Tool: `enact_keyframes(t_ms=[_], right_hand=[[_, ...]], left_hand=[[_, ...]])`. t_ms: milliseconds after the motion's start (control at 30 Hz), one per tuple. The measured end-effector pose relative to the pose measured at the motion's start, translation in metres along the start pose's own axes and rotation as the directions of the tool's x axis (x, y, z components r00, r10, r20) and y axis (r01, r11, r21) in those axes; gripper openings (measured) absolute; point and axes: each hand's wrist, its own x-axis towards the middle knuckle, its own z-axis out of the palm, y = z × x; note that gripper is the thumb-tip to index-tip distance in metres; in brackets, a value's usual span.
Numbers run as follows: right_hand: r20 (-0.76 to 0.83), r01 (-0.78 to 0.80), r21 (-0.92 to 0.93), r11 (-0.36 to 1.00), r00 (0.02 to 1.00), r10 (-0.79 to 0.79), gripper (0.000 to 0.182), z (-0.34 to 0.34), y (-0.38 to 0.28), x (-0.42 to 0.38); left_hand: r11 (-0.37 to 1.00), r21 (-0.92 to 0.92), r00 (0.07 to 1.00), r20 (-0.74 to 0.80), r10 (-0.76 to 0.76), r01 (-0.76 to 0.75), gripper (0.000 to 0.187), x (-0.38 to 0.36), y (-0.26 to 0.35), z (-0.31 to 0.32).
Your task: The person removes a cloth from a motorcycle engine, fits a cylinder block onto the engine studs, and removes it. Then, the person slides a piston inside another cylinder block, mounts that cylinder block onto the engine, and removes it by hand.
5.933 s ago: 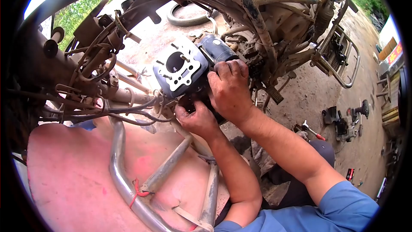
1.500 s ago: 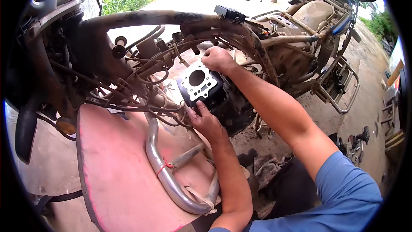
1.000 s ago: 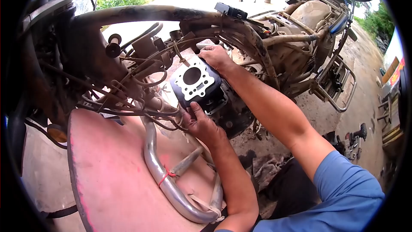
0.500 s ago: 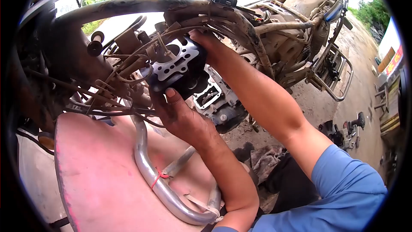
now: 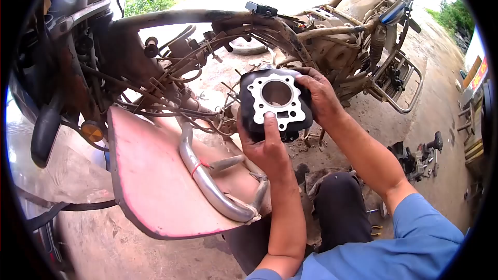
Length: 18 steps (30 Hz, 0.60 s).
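Observation:
A black engine cylinder block (image 5: 275,109) with a bright machined face is held up between both my hands. Its round bore, bolt holes and small slots face me. My left hand (image 5: 267,150) grips the lower left side, with the thumb pressed on the silver face. Around the upper right edge, my right hand (image 5: 319,96) has its fingers wrapped. Just behind the block are a few thin studs (image 5: 231,89); most of the engine there is hidden by the block.
A dirty motorcycle frame (image 5: 176,18) with loose cables (image 5: 176,103) spans the left and back. In front stands a pink panel (image 5: 150,176) with a bent chrome pipe (image 5: 207,184) tied to it. Tools and parts (image 5: 415,158) lie on the ground at right, near a metal rack (image 5: 410,91).
Both hands have brought the cylinder block out from beneath the frame, rightward and down, and turned its flat face toward me. My view has shifted; the engine opening seen earlier is now hidden.

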Motion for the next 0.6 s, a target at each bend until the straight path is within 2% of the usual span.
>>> enact_keyframes(t_ms=[33, 100, 133, 200, 267, 333, 400, 467, 500, 533, 567, 600], right_hand=[[-0.056, 0.029, 0.041, 0.999, 0.998, -0.027, 0.025, -0.009, -0.012, -0.023], [-0.122, -0.046, 0.164, 0.985, 0.99, 0.066, 0.031, -0.037, -0.027, -0.065], [-0.155, -0.041, 0.193, 0.98, 0.985, 0.071, 0.033, -0.047, -0.031, -0.083], [-0.23, -0.019, 0.199, 0.98, 0.971, 0.066, 0.037, -0.069, -0.035, -0.118], [-0.313, 0.013, 0.158, 0.987, 0.949, 0.037, 0.042, -0.088, -0.032, -0.146], [-0.391, 0.057, 0.056, 0.997, 0.92, -0.031, 0.047, -0.106, -0.027, -0.163], [-0.453, 0.133, -0.153, 0.979, 0.871, -0.189, 0.052, -0.135, -0.022, -0.179], [-0.497, 0.172, -0.341, 0.924, 0.801, -0.333, 0.057, -0.172, -0.02, -0.208], [-0.545, 0.129, -0.247, 0.96, 0.801, -0.248, 0.06, -0.186, -0.029, -0.24], [-0.59, 0.036, 0.023, 0.999, 0.808, -0.016, 0.066, -0.182, -0.049, -0.287], [-0.544, -0.045, 0.301, 0.952, 0.812, 0.211, 0.071, -0.171, -0.069, -0.325], [-0.473, -0.004, 0.339, 0.941, 0.864, 0.174, 0.074, -0.18, -0.07, -0.355]], left_hand=[[0.996, 0.091, 0.998, 0.059, 0.016, -0.021, 0.056, -0.015, 0.002, 0.005], [0.895, 0.371, 0.956, 0.238, 0.169, -0.25, 0.058, -0.048, 0.001, 0.015], [0.794, 0.462, 0.904, 0.35, 0.246, -0.396, 0.059, -0.063, 0.007, 0.021], [0.564, 0.482, 0.719, 0.612, 0.331, -0.67, 0.057, -0.091, 0.027, 0.043], [0.489, 0.313, 0.514, 0.781, 0.355, -0.814, 0.051, -0.117, 0.038, 0.074], [0.409, 0.164, 0.305, 0.902, 0.305, -0.898, 0.046, -0.139, 0.05, 0.095], [0.396, -0.018, 0.106, 0.951, 0.29, -0.918, 0.044, -0.161, 0.054, 0.118], [0.423, -0.149, -0.035, 0.964, 0.265, -0.894, 0.043, -0.176, 0.053, 0.136], [0.434, -0.192, -0.086, 0.964, 0.252, -0.88, 0.043, -0.186, 0.047, 0.146], [0.456, -0.245, -0.165, 0.964, 0.209, -0.855, 0.044, -0.197, 0.044, 0.154], [0.458, -0.287, -0.236, 0.957, 0.168, -0.841, 0.044, -0.21, 0.039, 0.158], [0.445, -0.377, -0.348, 0.925, 0.15, -0.812, 0.044, -0.228, 0.031, 0.159]])
